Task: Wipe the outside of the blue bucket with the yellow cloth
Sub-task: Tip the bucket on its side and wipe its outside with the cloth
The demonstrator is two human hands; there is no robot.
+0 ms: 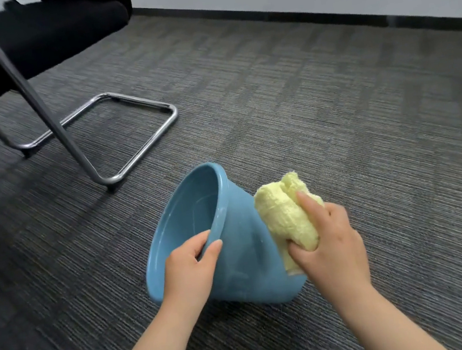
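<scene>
The blue bucket (243, 250) lies tipped on its side on the carpet, its open mouth facing left and away from me. My left hand (190, 266) grips the near part of its rim, thumb on the outside, fingers inside. My right hand (329, 241) holds the bunched yellow cloth (285, 211) and presses it against the bucket's outer wall near the base end on the right. Part of the cloth is hidden under my palm.
A black chair with a chrome tube frame (117, 137) stands at the upper left, its floor loop close behind the bucket. Grey striped carpet (333, 107) covers the floor. A white wall with a dark skirting board (320, 14) runs along the back.
</scene>
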